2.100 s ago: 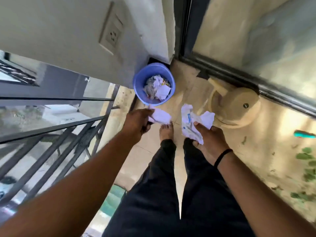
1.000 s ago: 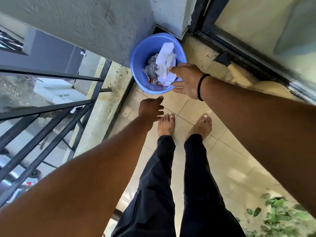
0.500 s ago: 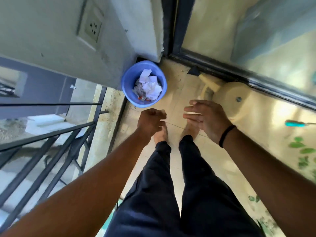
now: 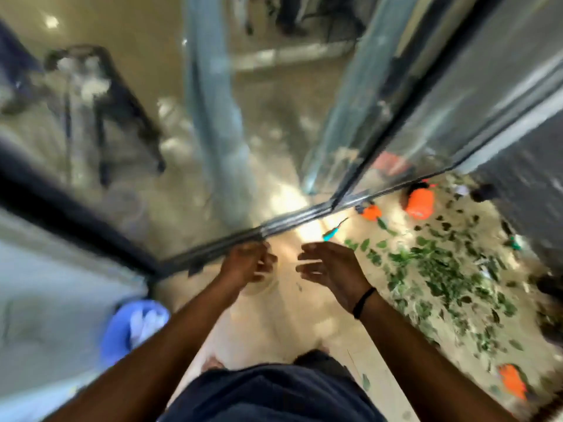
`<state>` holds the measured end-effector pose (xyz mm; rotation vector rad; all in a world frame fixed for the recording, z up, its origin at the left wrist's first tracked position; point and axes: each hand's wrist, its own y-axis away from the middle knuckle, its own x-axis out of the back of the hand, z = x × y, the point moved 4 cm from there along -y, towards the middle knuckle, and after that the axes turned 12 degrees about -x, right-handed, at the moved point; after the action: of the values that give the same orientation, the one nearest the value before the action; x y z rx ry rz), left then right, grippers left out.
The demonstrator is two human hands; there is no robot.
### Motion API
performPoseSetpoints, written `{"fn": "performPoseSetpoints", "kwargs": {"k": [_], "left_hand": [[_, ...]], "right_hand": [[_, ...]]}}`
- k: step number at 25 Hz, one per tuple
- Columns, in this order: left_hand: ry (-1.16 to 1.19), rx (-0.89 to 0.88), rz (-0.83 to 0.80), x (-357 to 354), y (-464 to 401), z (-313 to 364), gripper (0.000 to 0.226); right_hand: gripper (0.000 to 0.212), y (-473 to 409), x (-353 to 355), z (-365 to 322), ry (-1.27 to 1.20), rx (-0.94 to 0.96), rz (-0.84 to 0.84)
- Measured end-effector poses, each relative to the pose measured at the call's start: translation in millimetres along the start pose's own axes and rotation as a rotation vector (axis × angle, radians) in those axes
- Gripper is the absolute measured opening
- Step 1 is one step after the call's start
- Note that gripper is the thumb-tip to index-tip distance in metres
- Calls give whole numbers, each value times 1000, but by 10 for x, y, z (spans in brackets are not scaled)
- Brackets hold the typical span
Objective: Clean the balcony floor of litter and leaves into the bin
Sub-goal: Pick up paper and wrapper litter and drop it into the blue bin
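Bare floor (image 4: 307, 312) lies open ahead of both hands, up to the sliding-door track (image 4: 274, 226). Toward the floor's right edge, scattered leaves (image 4: 441, 275) and orange containers (image 4: 419, 204) crowd the way; the blue bin (image 4: 122, 333) blocks the near-left corner.

The sliding door track (image 4: 292, 216) runs across my view (everything is smeared with motion blur). Just past its right end, on my side, stand an orange canister (image 4: 419, 202) and a smaller orange piece (image 4: 371, 213) beside it. A teal-handled tool (image 4: 332, 233) lies close against the track. Beyond the track, through the glass, I make out a dark-legged stand (image 4: 100, 117).
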<state>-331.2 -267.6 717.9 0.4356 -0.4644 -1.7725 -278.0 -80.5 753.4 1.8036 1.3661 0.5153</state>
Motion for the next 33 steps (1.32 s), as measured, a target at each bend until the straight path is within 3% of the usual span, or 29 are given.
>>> {"fn": "performPoseSetpoints", "kwargs": {"k": [5,9,16,20,24,33], "left_hand": [[-132,-130,-335,-2031,-235,676,11],[-204,-111,-519,-3617,-291,674,13],[-488,-123,-808,-5351,-243,418,16],[-550,-36,-834,-5913,-531,380,19],[-597,-10,-890,-6842,-995,330,26],[-637,54,-1097,-9537,-1711,654,15]], "right_hand": [[20,491,2330,-23,-346,98,417],[21,706,3707,180,-574,106,541],[18,845,5005,218,-848,174,602],[19,745,5488,110,-951,153,627],[25,562,6120,-321,-1040,147,531],[17,509,7941,-1257,-1079,198,753]]}}
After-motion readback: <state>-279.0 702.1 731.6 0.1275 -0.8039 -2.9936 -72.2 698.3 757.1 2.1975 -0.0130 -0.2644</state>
